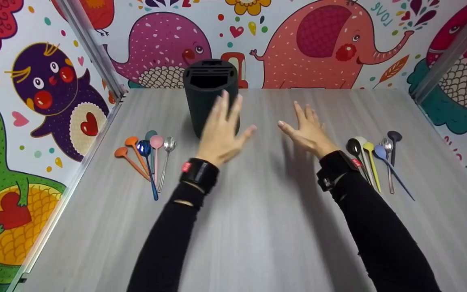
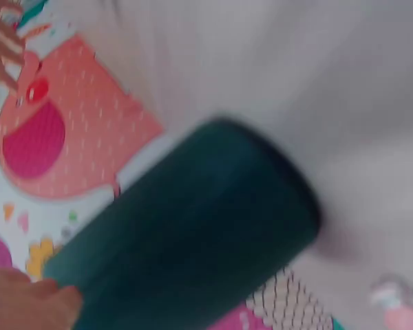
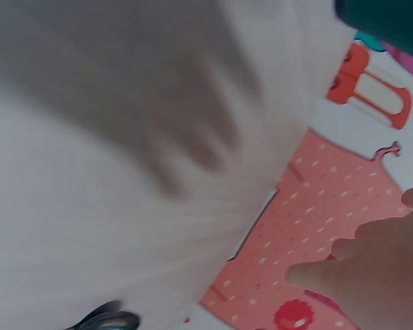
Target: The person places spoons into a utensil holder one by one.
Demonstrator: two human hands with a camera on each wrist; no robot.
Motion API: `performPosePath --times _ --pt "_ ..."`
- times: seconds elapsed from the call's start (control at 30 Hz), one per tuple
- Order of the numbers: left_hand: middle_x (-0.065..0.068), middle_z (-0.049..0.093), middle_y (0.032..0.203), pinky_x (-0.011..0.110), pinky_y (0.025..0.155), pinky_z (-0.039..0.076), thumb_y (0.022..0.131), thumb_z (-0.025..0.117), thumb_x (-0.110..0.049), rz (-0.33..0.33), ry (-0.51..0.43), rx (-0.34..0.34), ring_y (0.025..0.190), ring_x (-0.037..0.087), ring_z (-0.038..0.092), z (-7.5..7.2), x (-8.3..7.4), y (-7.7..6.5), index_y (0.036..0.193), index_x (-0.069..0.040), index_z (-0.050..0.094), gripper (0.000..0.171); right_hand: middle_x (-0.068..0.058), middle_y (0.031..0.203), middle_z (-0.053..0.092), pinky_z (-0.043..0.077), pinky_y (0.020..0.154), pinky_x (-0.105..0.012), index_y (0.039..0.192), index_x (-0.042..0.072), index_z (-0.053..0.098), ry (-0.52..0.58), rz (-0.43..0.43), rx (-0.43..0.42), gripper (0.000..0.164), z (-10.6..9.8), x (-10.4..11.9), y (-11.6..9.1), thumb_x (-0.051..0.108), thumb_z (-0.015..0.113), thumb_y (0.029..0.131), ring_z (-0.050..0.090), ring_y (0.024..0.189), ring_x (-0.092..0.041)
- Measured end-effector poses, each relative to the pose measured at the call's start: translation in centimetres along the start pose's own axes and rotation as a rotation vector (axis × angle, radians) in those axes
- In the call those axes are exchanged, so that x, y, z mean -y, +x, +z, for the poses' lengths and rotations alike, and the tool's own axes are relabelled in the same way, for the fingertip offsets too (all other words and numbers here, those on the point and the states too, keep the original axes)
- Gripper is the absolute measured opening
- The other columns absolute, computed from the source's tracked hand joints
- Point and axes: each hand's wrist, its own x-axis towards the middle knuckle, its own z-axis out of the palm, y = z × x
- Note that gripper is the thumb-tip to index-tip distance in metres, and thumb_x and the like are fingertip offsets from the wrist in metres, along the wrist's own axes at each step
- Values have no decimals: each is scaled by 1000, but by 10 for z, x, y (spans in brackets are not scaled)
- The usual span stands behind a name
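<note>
A dark green cylindrical holder (image 1: 201, 105) with a slotted black top stands upright toward the back of the table. My left hand (image 1: 222, 136), fingers spread and empty, overlaps its front right side in the head view. In the left wrist view the holder (image 2: 199, 227) fills the middle, blurred, with part of that hand (image 2: 27, 302) at the lower left corner. To the right of the holder, my right hand (image 1: 308, 130) hovers over the table with fingers apart, holding nothing. The right wrist view shows this hand (image 3: 372, 268) and its shadow on the tabletop.
Several spoons lie fanned out on the left, among them a pink spoon (image 1: 157, 142) and an orange spoon (image 1: 122, 152). More spoons lie at the right, including a yellow spoon (image 1: 368, 147) and a blue spoon (image 1: 380, 152). Cartoon-printed walls (image 1: 253, 52) border the table (image 1: 249, 227).
</note>
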Motion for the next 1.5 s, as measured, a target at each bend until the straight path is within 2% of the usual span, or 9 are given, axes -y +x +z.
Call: performPosePath --times 0.1,0.23,0.37,0.5,0.7,0.9,1.17,1.33,1.5 --pt "10 -5 169 59 123 16 98 39 -63 -26 -49 -137 157 26 2 -19 17 3 161 -24 4 83 -20 168 -7 0 121 -68 162 24 -2 74 -25 -9 95 1 10 2 74 39 92 -6 156 -40" --pt "10 -6 169 62 122 15 99 42 -56 -158 -196 -263 157 29 5 -35 44 10 162 -19 4 82 -14 169 -5 5 123 -63 162 26 -1 193 -43 -28 94 5 25 11 72 42 92 -3 157 -34" --pt "6 -10 170 58 125 8 100 38 -56 -330 -423 -320 157 27 0 -42 67 22 162 -22 0 80 -7 170 0 6 125 -57 162 28 2 342 -62 -72 92 10 40 26 71 44 93 1 158 -27" --pt "-2 -8 170 50 127 5 101 30 -60 -457 -634 -344 158 18 -2 -35 82 27 161 -30 -1 75 1 171 2 7 127 -53 161 32 3 521 -71 -94 89 23 54 41 72 43 93 4 158 -21" --pt "-1 3 171 42 128 6 103 25 -58 -489 -786 -348 158 17 3 -11 97 30 162 -25 4 71 4 170 3 11 127 -51 162 29 3 704 -96 -51 81 47 67 55 65 39 98 8 157 -24" --pt "3 1 171 40 128 3 104 19 -55 -446 -922 -288 158 18 2 6 102 34 162 -19 0 71 4 171 -2 6 128 -47 162 26 -1 799 -115 42 79 70 83 63 60 35 101 3 158 -20" --pt "-1 -2 171 36 128 2 105 16 -54 -447 -893 -295 157 15 -1 18 100 34 162 -20 -1 69 -1 171 -1 11 125 -59 162 27 -1 925 -149 216 74 79 101 64 54 35 103 5 158 -21" --pt "3 1 171 48 127 3 103 18 -56 -479 -800 -294 158 23 -2 18 94 34 162 -25 0 69 0 171 1 11 125 -58 162 27 2 946 -153 209 73 76 102 61 55 36 103 5 158 -20" --pt "11 15 162 51 125 16 103 18 -57 -511 -744 -272 153 29 16 18 86 32 162 -22 10 69 -4 170 7 12 128 -46 162 22 6 933 -159 109 74 79 99 52 53 38 103 9 157 -19"
